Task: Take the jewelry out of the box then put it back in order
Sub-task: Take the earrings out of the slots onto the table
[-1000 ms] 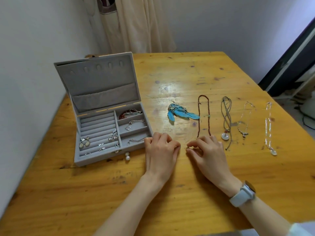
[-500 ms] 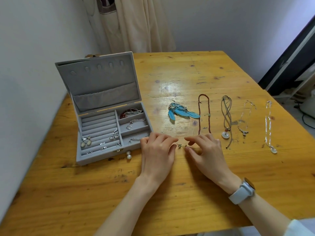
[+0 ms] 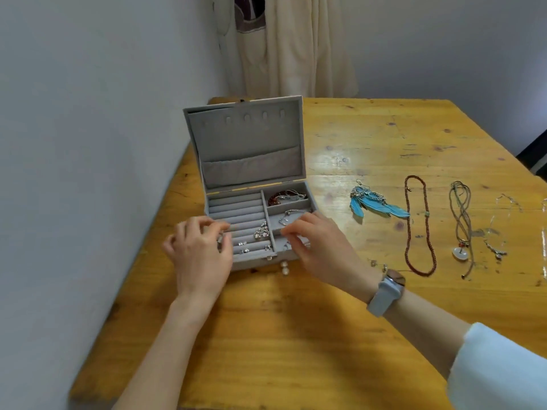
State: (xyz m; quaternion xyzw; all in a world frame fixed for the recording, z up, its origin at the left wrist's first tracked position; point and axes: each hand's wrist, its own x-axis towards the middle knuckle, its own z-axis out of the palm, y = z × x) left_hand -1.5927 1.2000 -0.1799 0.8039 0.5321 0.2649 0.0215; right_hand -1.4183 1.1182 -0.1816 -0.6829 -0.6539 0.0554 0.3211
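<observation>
The grey jewelry box (image 3: pixel 245 149) stands open at the table's left, lid upright. Small silver earrings (image 3: pixel 261 232) lie on its ring rolls, a red bead bracelet (image 3: pixel 279 199) sits in the back right compartment and a silver chain (image 3: pixel 288 216) in the middle one. My left hand (image 3: pixel 201 255) hovers with curled fingers over the left end of the rolls. My right hand (image 3: pixel 319 247) reaches over the front right compartment, fingertips at the divider. Whether either hand holds anything is hidden.
Laid out on the wooden table (image 3: pixel 296 335) to the right are blue feather earrings (image 3: pixel 376 202), a red bead necklace (image 3: pixel 420 229), a cord necklace with a white pendant (image 3: pixel 461 232) and a thin silver chain (image 3: pixel 497 235). Small earrings (image 3: pixel 377 264) lie by my watch. A wall runs along the left.
Both hands left the small earrings on the table and moved left to the box. The view has swung left with them.
</observation>
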